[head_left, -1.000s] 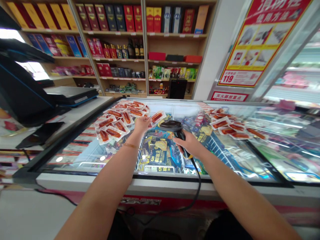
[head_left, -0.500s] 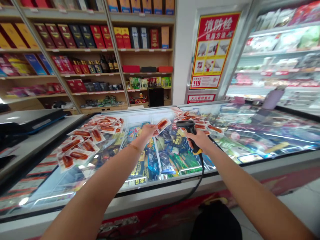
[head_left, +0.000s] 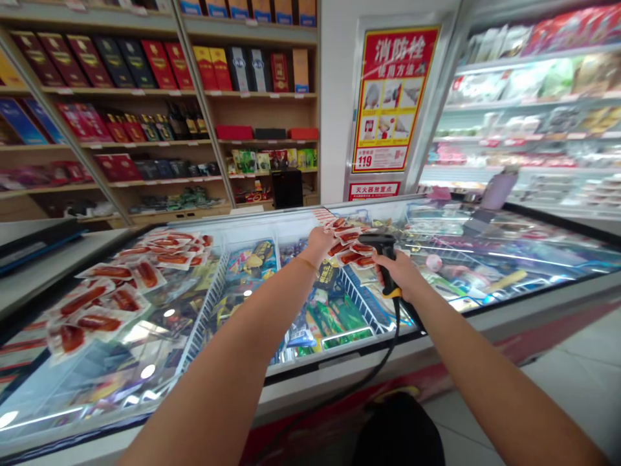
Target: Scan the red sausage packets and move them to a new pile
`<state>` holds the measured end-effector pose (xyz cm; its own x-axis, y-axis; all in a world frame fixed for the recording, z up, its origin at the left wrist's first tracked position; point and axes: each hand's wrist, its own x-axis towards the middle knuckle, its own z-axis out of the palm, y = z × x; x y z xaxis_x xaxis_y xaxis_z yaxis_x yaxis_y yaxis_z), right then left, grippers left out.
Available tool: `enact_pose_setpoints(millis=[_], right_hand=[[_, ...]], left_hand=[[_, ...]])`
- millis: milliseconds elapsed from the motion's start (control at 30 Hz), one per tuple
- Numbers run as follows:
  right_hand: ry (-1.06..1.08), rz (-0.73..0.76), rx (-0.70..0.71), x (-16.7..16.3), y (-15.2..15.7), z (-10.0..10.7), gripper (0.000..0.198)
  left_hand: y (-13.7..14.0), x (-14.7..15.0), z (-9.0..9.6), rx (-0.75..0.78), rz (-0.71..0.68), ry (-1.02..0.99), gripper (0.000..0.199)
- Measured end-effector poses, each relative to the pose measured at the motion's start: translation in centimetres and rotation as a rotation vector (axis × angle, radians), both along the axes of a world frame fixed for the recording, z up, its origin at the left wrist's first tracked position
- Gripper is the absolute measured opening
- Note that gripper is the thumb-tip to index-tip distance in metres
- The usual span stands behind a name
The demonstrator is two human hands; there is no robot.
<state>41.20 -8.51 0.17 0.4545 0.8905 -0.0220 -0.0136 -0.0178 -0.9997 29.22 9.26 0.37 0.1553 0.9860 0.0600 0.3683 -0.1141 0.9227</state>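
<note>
While the right hand (head_left: 400, 275) grips a black scanner (head_left: 381, 242), fingers wrapped round its handle, the left hand (head_left: 320, 244) reaches to the edge of a cluster of packets (head_left: 349, 257). Left fingertips hidden; cannot tell whether they pinch a packet or only touch. Packets hold reddish-brown sausage shapes and lie on the freezer's glass lid (head_left: 165, 346), between left hand and scanner in the view. Second, wider spread of packets (head_left: 123, 299) on the lid's left part, well apart.

Step in hand, by my judgement: placing or picking a packet at the cluster, scanner at the ready. Next move seems to call for a tidy left-hand release or pinch, scanner clear of the pile.

Bearings: scanner head nearly level across the view, nose leftward, toward the left hand; handle slopes down and right, cord (head_left: 396, 323) leaving its base. Packets' long axes mixed: nearest the left hand, slanting up rightward; by the scanner nose, closer to crosswise.
</note>
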Motion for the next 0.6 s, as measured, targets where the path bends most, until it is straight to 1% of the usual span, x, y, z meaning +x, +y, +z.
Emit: enact_pose_setpoints(millis=[67,133,233,300,400,467,533,600], right_hand=[[-0.012,0.028,-0.019,-0.9,0.6,0.0,0.018],[-0.02,0.066,-0.033,-2.2,1.3,0.1,0.017],[-0.035,0.136,-0.026,-4.8,2.4,0.4,0.019],[-0.031,0.181,-0.02,-7.0,3.2,0.6,0.021],[-0.003,0.245,-0.02,-10.8,4.3,1.0,0.019],[0.013,0.293,-0.019,-13.6,5.0,1.2,0.018],[0.024,0.329,-0.016,-16.3,5.6,1.2,0.02],[0.031,0.357,0.004,-18.7,6.1,0.9,0.022]], left_hand=[[0.2,-2.1,-0.4,0.041,0.05,0.043,0.044],[0.1,-5.4,-0.8,0.102,0.086,0.13,0.048],[-0.3,-11.5,-1.3,0.179,0.136,0.307,0.052],[-0.8,-15.9,-1.6,0.205,0.203,0.404,0.054],[-1.6,-22.6,-1.8,0.21,0.357,0.51,0.058],[-2.1,-26.8,-1.6,0.205,0.473,0.546,0.062],[-2.5,-30.6,-1.4,0.241,0.599,0.559,0.062],[-2.7,-33.8,-1.3,0.292,0.711,0.567,0.059]])
